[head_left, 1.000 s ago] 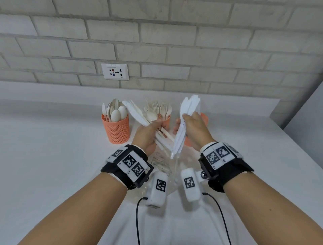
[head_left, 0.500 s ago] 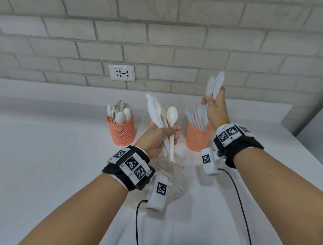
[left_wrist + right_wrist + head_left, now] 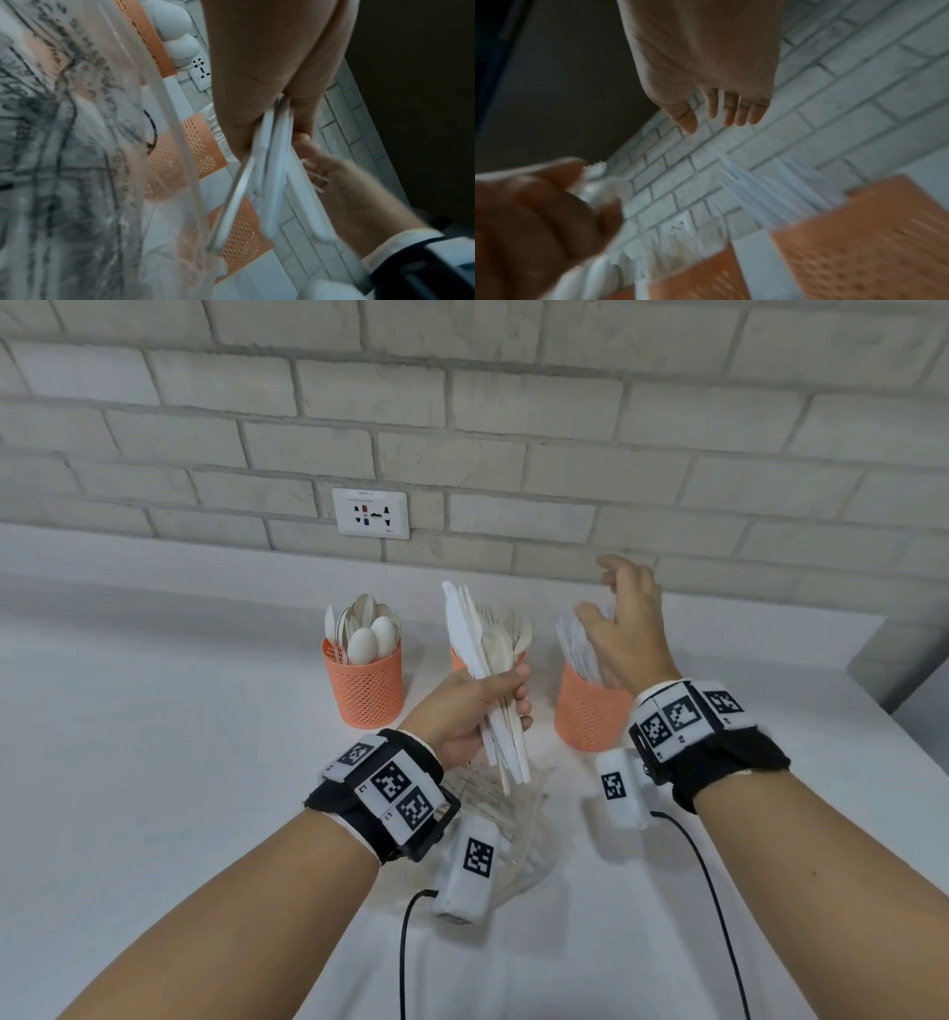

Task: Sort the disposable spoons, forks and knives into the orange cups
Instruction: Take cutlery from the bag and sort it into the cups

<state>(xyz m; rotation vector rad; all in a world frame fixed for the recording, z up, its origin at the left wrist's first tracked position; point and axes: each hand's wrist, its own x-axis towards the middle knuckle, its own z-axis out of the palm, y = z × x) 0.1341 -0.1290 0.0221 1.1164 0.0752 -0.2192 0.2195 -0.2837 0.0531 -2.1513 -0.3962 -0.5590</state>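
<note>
Head view: the left hand [image 3: 464, 711] grips a mixed bundle of white cutlery [image 3: 488, 670] upright over the white counter [image 3: 154, 762], fingers curled tight round the handles. The right hand [image 3: 624, 629] hovers with fingers spread and holding nothing, just above the right orange cup [image 3: 588, 711], where knives [image 3: 575, 644] stand. The left orange cup [image 3: 367, 688] holds spoons [image 3: 367, 639]; the middle cup [image 3: 457, 660] sits behind the bundle. A clear plastic bag [image 3: 508, 819] lies beneath the left wrist.
</note>
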